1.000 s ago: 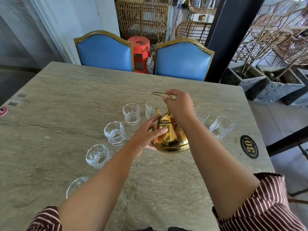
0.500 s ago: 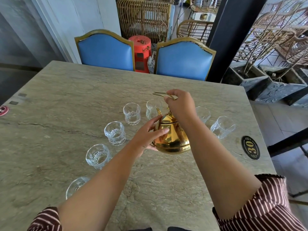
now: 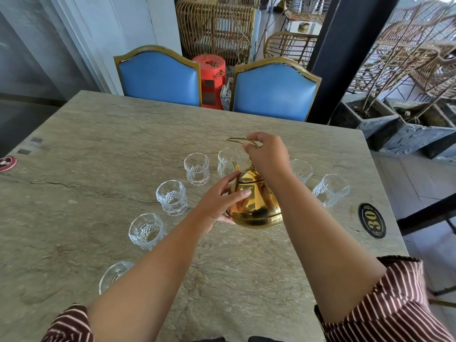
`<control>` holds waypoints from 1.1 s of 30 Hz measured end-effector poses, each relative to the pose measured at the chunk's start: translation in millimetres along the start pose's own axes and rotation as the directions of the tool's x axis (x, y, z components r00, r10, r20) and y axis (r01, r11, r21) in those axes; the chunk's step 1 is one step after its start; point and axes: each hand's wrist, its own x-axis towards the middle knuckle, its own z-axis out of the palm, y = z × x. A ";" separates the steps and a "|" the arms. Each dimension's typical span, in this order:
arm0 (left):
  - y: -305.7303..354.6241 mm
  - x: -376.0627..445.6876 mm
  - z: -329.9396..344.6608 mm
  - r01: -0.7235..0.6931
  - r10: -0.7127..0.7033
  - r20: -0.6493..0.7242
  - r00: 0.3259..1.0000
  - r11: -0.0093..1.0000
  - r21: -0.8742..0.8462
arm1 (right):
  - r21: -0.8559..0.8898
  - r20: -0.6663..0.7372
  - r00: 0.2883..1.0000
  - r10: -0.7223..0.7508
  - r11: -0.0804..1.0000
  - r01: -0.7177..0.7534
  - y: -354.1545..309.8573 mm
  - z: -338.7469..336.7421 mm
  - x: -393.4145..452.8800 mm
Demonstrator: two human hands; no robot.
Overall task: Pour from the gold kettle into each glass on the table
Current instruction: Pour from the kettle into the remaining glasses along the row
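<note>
A gold kettle [image 3: 256,206] stands near the middle of the stone table [image 3: 98,144], its spout pointing away towards a clear glass [image 3: 225,160]. My right hand [image 3: 267,156] is shut on the kettle's thin wire handle above the lid. My left hand [image 3: 219,201] rests with spread fingers against the kettle's left side. Several cut glasses form an arc around the kettle: glass [image 3: 197,169], glass [image 3: 172,197], glass [image 3: 146,230], glass [image 3: 112,275] partly behind my left arm, glass [image 3: 302,170] and glass [image 3: 330,190] on the right.
Two blue chairs [image 3: 160,77] [image 3: 274,92] stand at the table's far edge. A black oval number badge [image 3: 372,220] lies near the right edge, a red sticker [image 3: 7,162] at the left edge. Stone planters and rattan furniture stand beyond.
Both hands and the kettle hold nearly the same pose; only the camera view has shifted slightly.
</note>
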 end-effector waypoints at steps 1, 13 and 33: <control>-0.1 0.1 0.4 0.001 -0.001 0.000 1.000 1.000 0.001 | -0.003 0.001 1.000 -0.001 1.000 0.001 0.1 -0.1 0.4; 0.7 -2.5 4.2 0.013 -0.013 -0.014 1.000 1.000 -0.008 | -0.054 0.020 1.000 -0.004 0.999 0.005 2.0 0.0 5.8; 1.1 -10.9 7.2 -0.068 0.073 -0.029 0.997 0.987 0.144 | 0.119 -0.048 0.999 0.026 0.993 -0.020 24.4 -4.1 -15.9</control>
